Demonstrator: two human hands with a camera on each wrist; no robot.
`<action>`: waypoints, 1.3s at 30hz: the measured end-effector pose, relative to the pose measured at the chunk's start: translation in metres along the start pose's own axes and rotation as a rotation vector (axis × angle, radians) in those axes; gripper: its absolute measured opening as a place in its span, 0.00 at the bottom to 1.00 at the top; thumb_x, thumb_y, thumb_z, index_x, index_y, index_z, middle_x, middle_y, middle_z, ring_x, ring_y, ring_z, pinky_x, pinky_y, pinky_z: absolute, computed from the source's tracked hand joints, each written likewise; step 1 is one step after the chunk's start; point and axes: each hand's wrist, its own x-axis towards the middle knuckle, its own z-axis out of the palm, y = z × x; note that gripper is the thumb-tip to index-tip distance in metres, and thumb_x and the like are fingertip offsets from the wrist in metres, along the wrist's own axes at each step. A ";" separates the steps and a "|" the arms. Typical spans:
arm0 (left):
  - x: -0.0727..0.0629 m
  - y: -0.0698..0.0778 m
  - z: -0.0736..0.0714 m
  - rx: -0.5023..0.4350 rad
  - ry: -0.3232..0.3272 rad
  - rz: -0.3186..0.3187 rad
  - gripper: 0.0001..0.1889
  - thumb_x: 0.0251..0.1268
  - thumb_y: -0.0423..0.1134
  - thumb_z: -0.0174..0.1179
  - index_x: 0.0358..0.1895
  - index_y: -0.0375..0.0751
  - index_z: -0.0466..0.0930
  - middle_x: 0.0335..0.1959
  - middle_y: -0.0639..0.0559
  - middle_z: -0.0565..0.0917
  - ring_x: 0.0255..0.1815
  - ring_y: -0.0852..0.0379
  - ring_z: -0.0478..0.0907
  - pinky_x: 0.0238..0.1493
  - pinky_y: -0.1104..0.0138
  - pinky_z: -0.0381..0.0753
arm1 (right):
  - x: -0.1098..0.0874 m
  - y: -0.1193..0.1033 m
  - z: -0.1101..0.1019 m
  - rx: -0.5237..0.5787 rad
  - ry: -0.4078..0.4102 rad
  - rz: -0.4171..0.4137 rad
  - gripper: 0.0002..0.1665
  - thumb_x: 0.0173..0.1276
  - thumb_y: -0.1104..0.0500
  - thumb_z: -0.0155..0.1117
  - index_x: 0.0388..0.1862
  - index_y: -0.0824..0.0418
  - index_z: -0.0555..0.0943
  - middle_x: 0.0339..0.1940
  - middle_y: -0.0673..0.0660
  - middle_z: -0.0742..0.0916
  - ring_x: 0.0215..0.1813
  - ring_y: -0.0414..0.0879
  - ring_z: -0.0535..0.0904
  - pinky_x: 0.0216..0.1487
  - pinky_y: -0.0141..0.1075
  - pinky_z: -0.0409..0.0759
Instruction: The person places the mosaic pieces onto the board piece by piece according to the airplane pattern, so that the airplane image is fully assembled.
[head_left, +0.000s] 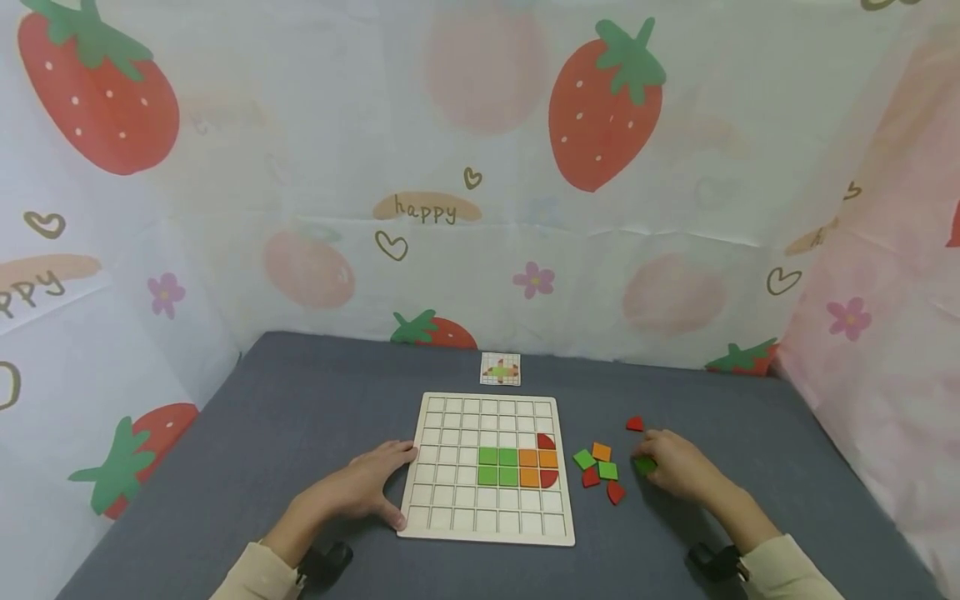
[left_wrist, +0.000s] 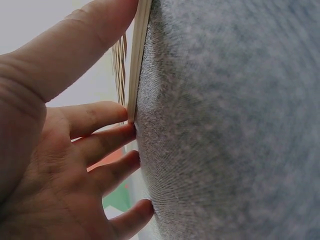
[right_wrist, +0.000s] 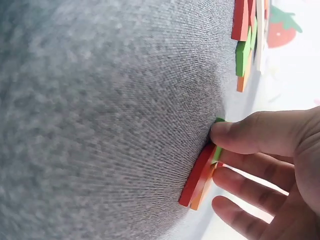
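A pale wooden grid board [head_left: 450,517] lies on the dark cloth. Set in its right half are several green squares [head_left: 498,467], three orange squares [head_left: 528,458] and two red rounded pieces [head_left: 549,478]. My left hand [head_left: 367,479] rests at the board's left edge, thumb and fingers spread; in the left wrist view the fingertips meet the wooden rim [left_wrist: 134,75]. To the right of the board, my right hand [head_left: 678,467] pinches a green tile [right_wrist: 219,152] low at the cloth. In the right wrist view a red tile [right_wrist: 196,175] and an orange tile [right_wrist: 201,192] lie beside those fingertips.
Between board and right hand lie loose tiles: green [head_left: 584,459], orange [head_left: 602,451] and red [head_left: 616,492]. Another red tile [head_left: 634,423] sits farther back. A small picture card [head_left: 500,368] lies behind the board. Strawberry-printed cloth [head_left: 465,275] walls the table's back and sides.
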 end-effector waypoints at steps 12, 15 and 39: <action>-0.003 -0.001 0.001 0.003 0.004 0.002 0.54 0.37 0.48 0.78 0.72 0.32 0.61 0.75 0.37 0.61 0.77 0.34 0.52 0.69 0.36 0.54 | -0.001 -0.008 -0.002 -0.053 0.036 -0.024 0.15 0.50 0.74 0.66 0.38 0.66 0.88 0.37 0.55 0.85 0.41 0.53 0.81 0.42 0.46 0.81; -0.003 0.000 0.002 0.003 0.008 0.004 0.54 0.38 0.48 0.78 0.72 0.32 0.62 0.75 0.37 0.62 0.77 0.35 0.53 0.69 0.36 0.55 | -0.002 -0.009 -0.003 -0.057 0.036 -0.006 0.16 0.49 0.74 0.66 0.38 0.66 0.88 0.37 0.56 0.85 0.42 0.54 0.81 0.43 0.47 0.81; -0.001 0.000 0.001 0.008 0.001 -0.006 0.53 0.39 0.46 0.78 0.72 0.32 0.61 0.75 0.38 0.61 0.78 0.36 0.52 0.70 0.37 0.54 | -0.002 -0.007 0.007 0.010 0.068 0.015 0.08 0.54 0.65 0.73 0.35 0.63 0.87 0.35 0.54 0.85 0.39 0.48 0.77 0.40 0.43 0.78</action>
